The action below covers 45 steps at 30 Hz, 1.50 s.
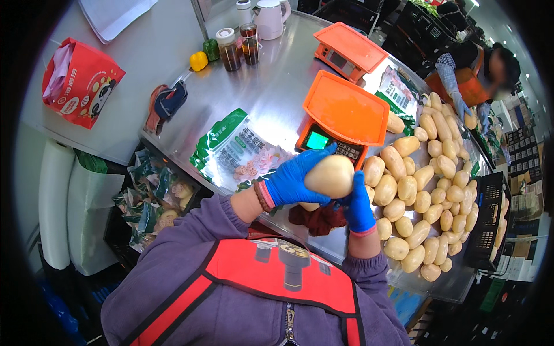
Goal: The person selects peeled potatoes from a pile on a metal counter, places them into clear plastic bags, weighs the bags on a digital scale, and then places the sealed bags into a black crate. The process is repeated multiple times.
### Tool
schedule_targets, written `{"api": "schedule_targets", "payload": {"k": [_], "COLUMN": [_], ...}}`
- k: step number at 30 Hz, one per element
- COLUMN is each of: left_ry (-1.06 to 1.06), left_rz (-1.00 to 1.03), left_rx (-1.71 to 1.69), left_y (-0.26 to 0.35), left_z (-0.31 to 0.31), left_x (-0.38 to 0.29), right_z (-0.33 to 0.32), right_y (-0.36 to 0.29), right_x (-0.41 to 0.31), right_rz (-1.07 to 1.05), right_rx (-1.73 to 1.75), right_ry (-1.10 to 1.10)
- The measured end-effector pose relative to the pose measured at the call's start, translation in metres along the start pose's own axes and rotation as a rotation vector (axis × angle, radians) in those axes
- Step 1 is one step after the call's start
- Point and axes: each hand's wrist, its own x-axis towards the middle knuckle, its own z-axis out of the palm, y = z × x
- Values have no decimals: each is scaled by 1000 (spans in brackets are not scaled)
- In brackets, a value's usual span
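Observation:
A large pale lotus root segment (331, 176) is held between my two blue-gloved hands. My left hand (292, 179) cups it from the left, with the thumb along its top. Against its lower right side rest the fingers of my right hand (359, 207). Just beyond them stands an orange weighing scale (346, 108) with a lit green display. Printed plastic bags (238, 149) lie in a stack left of the scale. Right of my hands, a large pile of lotus root segments (407, 188) spreads over the metal table (277, 78). Below my hands lies a dark red cloth (318, 219), partly hidden.
Behind the first scale is a second orange scale (350, 47). Jars (228, 49), a white kettle (270, 19) and bell peppers (199, 61) stand at the back. Filled bags (151, 199) sit in a crate at lower left. A black crate (487, 220) borders the pile; a co-worker (471, 78) bends beyond it.

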Motion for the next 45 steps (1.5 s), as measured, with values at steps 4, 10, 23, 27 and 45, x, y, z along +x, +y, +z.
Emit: {"api": "schedule_targets", "payload": {"k": [4, 10, 23, 27, 45], "left_ry": [286, 288, 96, 133, 656], "left_rz": [-172, -239, -233, -191, -533], "left_rx": [-873, -640, -947, -951, -186], "left_y": [-8, -8, 32, 25, -86], "left_z": [34, 41, 10, 14, 15], "left_x": [-4, -12, -8, -11, -81], "right_z": [28, 33, 30, 32, 19], "right_y": [32, 63, 63, 67, 124], "right_x": [-10, -9, -35, -37, -46], "right_rz": [-523, -240, 4, -9, 6], "right_rx": [-119, 283, 717, 629, 305], "right_ry": [18, -89, -514, -464, -199]}}
